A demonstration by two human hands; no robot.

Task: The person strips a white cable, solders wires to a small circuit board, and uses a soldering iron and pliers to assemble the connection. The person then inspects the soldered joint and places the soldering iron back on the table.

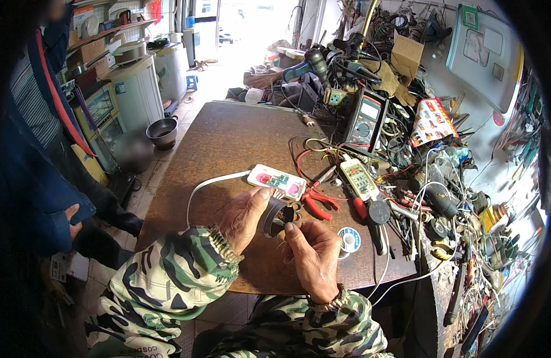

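Note:
Above the near half of the brown table, my left hand (244, 216) is closed around a dark, hollow, round part (272, 221) with metal inside it. My right hand (312, 253) meets its open end with thumb and forefinger pinched together. What those fingertips pinch is too small to make out. Just beyond lies an opened white power strip (278, 182) with small green boards on it, its white cable curving off left. Red-handled pliers (319, 206) rest to the right of the part. A spool of solder wire (349, 240) stands beside my right hand.
Along the table's right side sit a multimeter (366, 119), an opened pale box with a circuit board (359, 178), a black round plug (379, 212) and heaped tools and cables. A person in dark clothes (46, 155) stands at left, near a black pot (162, 132) on the floor.

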